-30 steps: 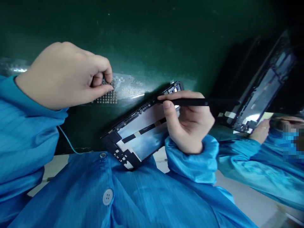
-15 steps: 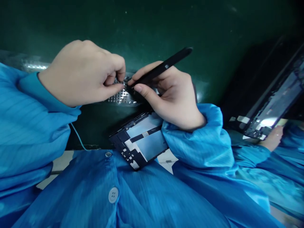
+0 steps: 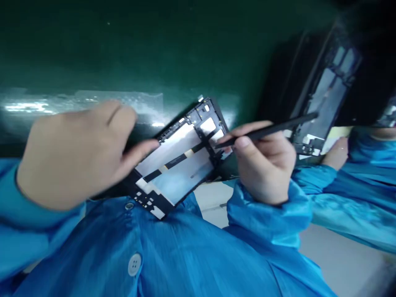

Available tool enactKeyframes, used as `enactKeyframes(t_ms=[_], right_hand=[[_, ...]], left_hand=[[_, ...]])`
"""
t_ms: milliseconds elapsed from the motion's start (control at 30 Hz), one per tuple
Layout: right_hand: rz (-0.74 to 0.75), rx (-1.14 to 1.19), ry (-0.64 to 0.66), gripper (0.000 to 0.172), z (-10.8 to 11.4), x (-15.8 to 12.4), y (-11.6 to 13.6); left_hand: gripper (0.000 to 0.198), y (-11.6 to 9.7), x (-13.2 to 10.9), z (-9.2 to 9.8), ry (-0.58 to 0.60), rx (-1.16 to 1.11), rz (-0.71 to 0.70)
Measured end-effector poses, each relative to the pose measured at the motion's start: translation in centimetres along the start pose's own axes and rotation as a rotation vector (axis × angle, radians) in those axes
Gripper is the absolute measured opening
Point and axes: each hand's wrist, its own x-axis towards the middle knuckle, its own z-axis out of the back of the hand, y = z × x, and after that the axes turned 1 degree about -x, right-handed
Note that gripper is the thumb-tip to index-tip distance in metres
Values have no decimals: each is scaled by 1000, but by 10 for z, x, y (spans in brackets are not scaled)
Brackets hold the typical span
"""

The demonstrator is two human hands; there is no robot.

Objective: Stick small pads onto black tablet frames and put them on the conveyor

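An opened black device frame (image 3: 176,165) with a silvery inner plate and a dark strip across it lies tilted between the green mat and my blue coat. My left hand (image 3: 74,159) is blurred by motion; its thumb lies on the frame's left long edge and the fingers are curled beside it. My right hand (image 3: 262,165) pinches a thin black stick-like tool (image 3: 269,129). The tool's tip touches the frame's upper right corner, near the small white parts.
A clear plastic sheet (image 3: 93,103) lies on the green mat (image 3: 185,49) behind my left hand. At the right, another person's hand (image 3: 338,152) in a blue sleeve holds a second opened device frame (image 3: 324,99). The pale table edge (image 3: 210,202) shows below the frame.
My left hand left the sheet of small square parts and dropped to the frame's left edge. My right hand swung the tool back from the sheet down to the frame's upper right corner.
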Motion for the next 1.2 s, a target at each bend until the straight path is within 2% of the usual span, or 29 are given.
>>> enactKeyframes(t_ms=[100, 200, 300, 467, 633, 667, 767, 800, 833, 900, 933, 967, 1033, 1100, 1133, 1200], right_hand=[[-80, -98, -57, 12, 28, -40, -16], [-47, -96, -74, 10, 35, -54, -30], [19, -69, -82, 9, 33, -53, -39], [74, -72, -79, 9, 30, -54, -46], [169, -181, -14, 21, 37, -51, -43], [198, -219, -27, 22, 40, -51, -42], [241, -238, -287, 16, 44, -66, -39], [214, -234, -334, 19, 41, -78, -38], [156, -231, -314, 20, 34, -94, -37], [-27, -226, -112, 9, 13, -130, -38], [-153, -176, -34, 16, 0, -148, -39], [-254, -90, -64, 32, -12, -162, -41], [-361, 74, -302, 47, -28, -173, -43], [-355, 189, -500, 53, -33, -149, -38], [-321, 204, -529, 55, -32, -123, -32], [-222, 124, -480, 53, -34, -47, -14]], left_hand=[[91, -32, -21, -7, 100, 10, -110], [78, -43, -24, -16, 109, -12, -165], [72, -39, -19, -20, 111, -17, -203], [80, -30, -19, -24, 155, -28, -189], [84, -23, -18, -26, 179, -23, -150], [86, -22, -17, -26, 178, -26, -156], [93, -26, -14, -27, 125, -64, -171], [93, -32, -15, -28, 97, -90, -167], [90, -40, -18, -30, 64, -120, -156], [80, -60, -26, -35, 11, -195, -135], [78, -69, -30, -39, -14, -214, -141], [80, -77, -34, -41, -26, -235, -163], [84, -82, -37, -42, -62, -260, -206], [78, -70, -34, -32, -103, -268, -215], [70, -58, -29, -24, -125, -264, -193], [56, -26, -16, -8, -160, -244, -108]])
